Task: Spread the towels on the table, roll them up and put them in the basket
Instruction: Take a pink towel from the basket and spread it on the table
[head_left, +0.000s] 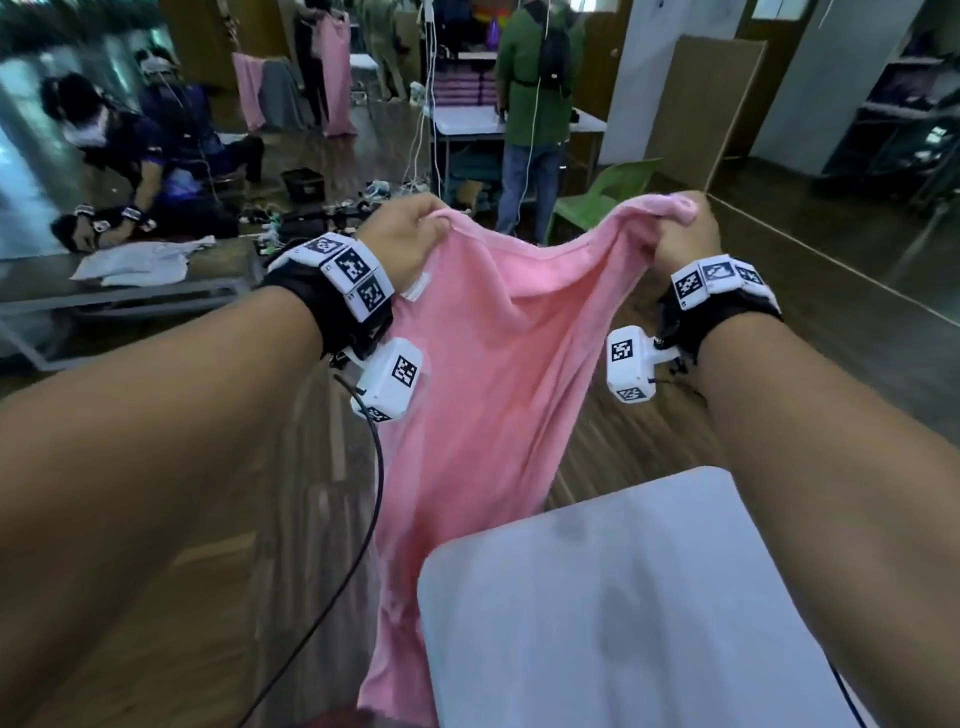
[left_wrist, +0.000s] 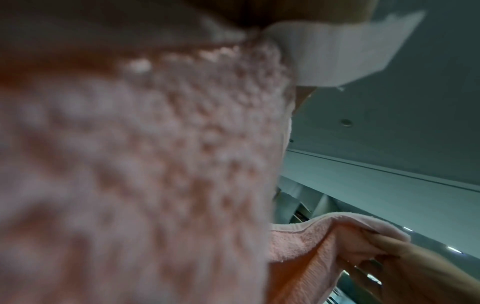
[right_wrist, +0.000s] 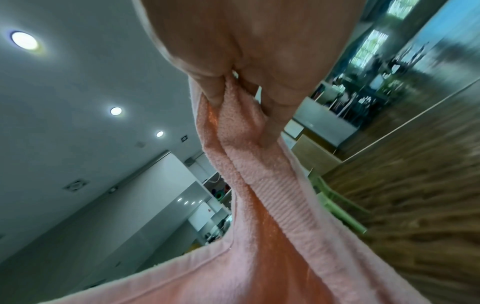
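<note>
The left hand (head_left: 402, 236) and right hand (head_left: 685, 234) each pinched a top corner of the pink towel (head_left: 483, 374), which next needed laying flat on the near table (head_left: 649, 597).

Bare forearms, black wrist straps (head_left: 332, 306), white marker-printed blocks (head_left: 628, 364), thin black cable (head_left: 363, 525)

Towel (head_left: 483, 374) held up in the air beyond the far-left corner of the worktop (head_left: 649, 597).

The left hand (head_left: 402, 236) holds the towel's upper left corner and the right hand (head_left: 683, 234) its upper right corner, the top edge sagging between them. The towel hangs down past the worktop's left edge, its lower part left of and below that corner. A chair (head_left: 608, 197) stands on the floor behind the towel, well beyond the worktop.
</note>
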